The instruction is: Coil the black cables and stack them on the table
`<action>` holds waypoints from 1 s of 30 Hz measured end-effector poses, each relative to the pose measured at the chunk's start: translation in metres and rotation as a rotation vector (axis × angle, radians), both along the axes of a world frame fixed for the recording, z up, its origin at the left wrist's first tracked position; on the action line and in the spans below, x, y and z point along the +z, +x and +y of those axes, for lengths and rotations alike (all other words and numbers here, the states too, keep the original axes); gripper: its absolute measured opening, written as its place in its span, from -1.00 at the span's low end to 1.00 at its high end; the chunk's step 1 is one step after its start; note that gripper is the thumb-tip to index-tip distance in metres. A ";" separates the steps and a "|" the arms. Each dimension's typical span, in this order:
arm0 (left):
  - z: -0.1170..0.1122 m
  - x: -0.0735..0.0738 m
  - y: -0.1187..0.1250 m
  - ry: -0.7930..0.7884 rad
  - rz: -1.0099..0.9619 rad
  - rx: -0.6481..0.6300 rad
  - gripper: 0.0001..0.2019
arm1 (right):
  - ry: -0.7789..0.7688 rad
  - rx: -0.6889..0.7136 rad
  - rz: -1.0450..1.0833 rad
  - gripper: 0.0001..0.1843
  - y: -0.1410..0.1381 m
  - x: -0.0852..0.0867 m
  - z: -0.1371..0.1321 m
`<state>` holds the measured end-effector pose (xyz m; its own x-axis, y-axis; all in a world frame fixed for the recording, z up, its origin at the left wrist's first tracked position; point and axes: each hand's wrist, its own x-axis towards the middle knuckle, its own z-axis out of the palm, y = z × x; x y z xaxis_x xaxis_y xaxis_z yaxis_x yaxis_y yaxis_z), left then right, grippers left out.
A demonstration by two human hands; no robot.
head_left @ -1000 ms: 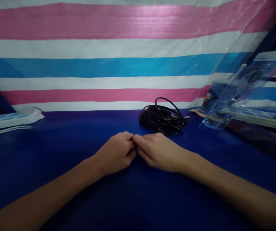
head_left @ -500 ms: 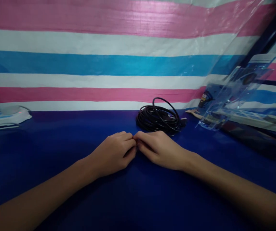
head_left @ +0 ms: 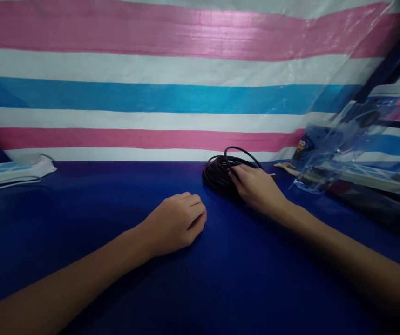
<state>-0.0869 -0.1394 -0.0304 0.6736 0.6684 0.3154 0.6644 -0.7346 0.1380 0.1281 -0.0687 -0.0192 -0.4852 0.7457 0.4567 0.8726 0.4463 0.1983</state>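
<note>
A coil of black cable (head_left: 220, 173) lies on the blue table (head_left: 116, 195) near the striped backdrop. My right hand (head_left: 255, 188) reaches forward onto the coil, its fingers curled over the coil's near right side. My left hand (head_left: 177, 223) rests on the table in front of the coil and a little to its left. Its fingers are curled in loosely, and nothing shows in them. The two hands are apart.
A white and blue power strip (head_left: 11, 170) lies at the far left edge. Clear plastic packaging (head_left: 346, 139) leans at the back right over another power strip (head_left: 370, 174). A pink, white and blue striped sheet (head_left: 151, 93) closes off the back.
My hands were touching fingertip to fingertip at the table's middle. The right hand has since moved forward and taken hold of the cable coil. The left hand stayed put.
</note>
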 end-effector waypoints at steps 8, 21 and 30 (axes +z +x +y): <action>0.000 0.000 0.001 0.004 0.008 0.005 -0.76 | 0.133 0.149 -0.447 -0.45 0.010 0.025 -0.009; -0.002 -0.001 0.000 0.005 0.017 0.000 -0.80 | 0.107 0.542 -0.171 -0.53 0.013 -0.002 0.016; -0.001 -0.002 0.001 0.025 0.028 -0.001 -0.79 | 0.150 0.413 0.108 -0.63 0.015 -0.005 0.020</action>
